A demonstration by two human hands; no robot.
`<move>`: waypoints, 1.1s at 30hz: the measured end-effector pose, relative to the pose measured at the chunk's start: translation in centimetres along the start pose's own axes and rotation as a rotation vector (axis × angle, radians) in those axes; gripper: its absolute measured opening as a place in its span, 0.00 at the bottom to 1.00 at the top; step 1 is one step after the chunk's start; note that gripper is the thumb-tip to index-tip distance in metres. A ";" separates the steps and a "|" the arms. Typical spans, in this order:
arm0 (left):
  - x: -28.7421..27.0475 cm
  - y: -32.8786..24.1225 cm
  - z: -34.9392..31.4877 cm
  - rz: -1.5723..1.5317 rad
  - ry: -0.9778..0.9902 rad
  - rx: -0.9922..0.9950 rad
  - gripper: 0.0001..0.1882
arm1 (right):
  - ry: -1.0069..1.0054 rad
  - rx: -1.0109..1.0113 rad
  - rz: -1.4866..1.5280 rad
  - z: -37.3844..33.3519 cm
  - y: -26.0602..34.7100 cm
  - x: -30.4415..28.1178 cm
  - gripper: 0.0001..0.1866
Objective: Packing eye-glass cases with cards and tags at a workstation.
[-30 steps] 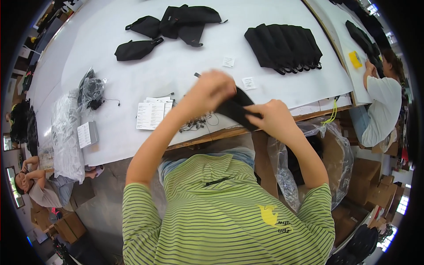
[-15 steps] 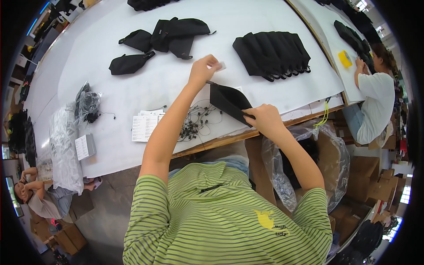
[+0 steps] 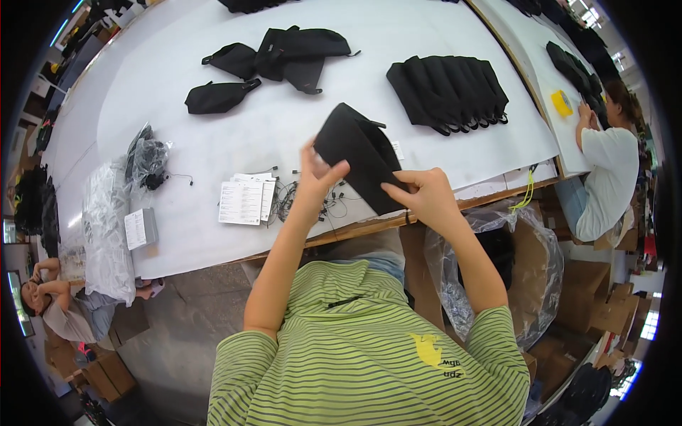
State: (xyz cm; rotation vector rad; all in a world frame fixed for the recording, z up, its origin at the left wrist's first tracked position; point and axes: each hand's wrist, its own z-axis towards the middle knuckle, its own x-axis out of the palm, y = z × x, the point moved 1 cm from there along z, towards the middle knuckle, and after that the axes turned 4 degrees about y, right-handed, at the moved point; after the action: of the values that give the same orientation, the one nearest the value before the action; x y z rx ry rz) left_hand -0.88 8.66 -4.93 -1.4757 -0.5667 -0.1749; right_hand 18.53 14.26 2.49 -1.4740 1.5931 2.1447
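Observation:
A black fabric pouch is tilted between my hands above the table's near edge, with a zipper-like seam along its upper right side. My right hand pinches its lower right end between thumb and fingers. At the left edge, my left hand curls against the pouch, thumb on the near side. Something pale shows in that palm, too blurred to name. Below and left of the pouch lie a tangle of black tag strings and a stack of printed white cards.
Several black pouches lie overlapped at the right, more loose pouches farther back. Plastic bags and a small card box sit at left. A plastic-lined carton stands below the table edge. A co-worker works at right.
My left hand has come back from the far side to the pouch's left edge. The pouch has turned and risen, showing a broad face. The view has shifted slightly.

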 end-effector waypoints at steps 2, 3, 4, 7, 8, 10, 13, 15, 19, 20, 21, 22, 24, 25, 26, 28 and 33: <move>0.4 0.7 -1.6 -0.337 -0.014 -0.265 0.34 | 0.057 0.057 0.134 0.0 1.4 0.7 0.12; 0.8 0.6 -2.4 -0.419 -0.089 -0.291 0.30 | 0.077 0.046 0.166 0.0 1.9 1.2 0.12; 0.9 0.1 -2.6 -0.420 -0.099 -0.290 0.30 | 0.097 0.036 0.198 0.0 2.2 1.5 0.12; 0.0 -0.9 -3.0 -0.470 -0.173 -0.233 0.26 | 0.062 0.024 0.359 -0.2 3.1 2.2 0.10; -0.2 -1.3 -3.1 -0.471 -0.176 -0.233 0.26 | 0.016 0.041 0.475 -0.4 3.4 2.2 0.09; -0.2 -2.3 -3.2 -0.509 -0.220 -0.202 0.26 | -0.086 0.079 0.536 -0.9 3.4 3.2 0.09; -0.5 -2.5 -3.5 -0.511 -0.230 -0.192 0.25 | -0.210 0.056 0.578 -1.6 2.4 5.5 0.09; -0.6 -2.8 -3.7 -0.493 -0.232 -0.196 0.24 | -0.168 0.014 0.598 -1.9 2.1 5.5 0.07; 0.0 -3.7 -4.4 -0.391 -0.087 -0.267 0.22 | -0.366 -0.225 0.492 0.2 3.9 4.0 0.11; 0.3 -3.7 -4.5 -0.371 -0.011 -0.302 0.21 | -0.368 -0.226 0.492 0.6 4.6 3.6 0.11; 0.4 -3.5 -4.6 -0.340 0.001 -0.329 0.23 | -0.354 -0.217 0.498 1.0 5.1 3.4 0.11; 0.5 -3.5 -4.8 -0.339 0.002 -0.328 0.23 | -0.340 -0.207 0.504 1.4 5.3 3.2 0.12; 1.0 -3.8 -5.0 -0.269 0.056 -0.368 0.24 | -0.351 -0.213 0.429 1.9 5.3 2.4 0.11; 1.2 -3.9 -5.0 -0.255 0.040 -0.369 0.25 | -0.385 -0.219 0.355 2.0 5.4 2.1 0.10; 1.4 -4.0 -5.1 -0.255 0.039 -0.368 0.25 | -0.419 -0.224 0.282 2.1 5.4 1.7 0.09; 1.5 -4.2 -5.1 -0.274 0.006 -0.366 0.24 | -0.451 -0.227 0.199 2.1 5.4 1.3 0.07; -0.4 -4.0 -4.5 -0.676 -0.061 -0.443 0.14 | -0.180 -0.480 0.040 -0.3 7.3 1.4 0.06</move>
State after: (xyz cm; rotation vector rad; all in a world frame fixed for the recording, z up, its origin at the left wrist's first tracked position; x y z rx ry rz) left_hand -1.88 3.82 -1.54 -1.6646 -1.1174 -0.8278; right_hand 13.87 10.15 6.51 -1.3026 1.1058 2.7271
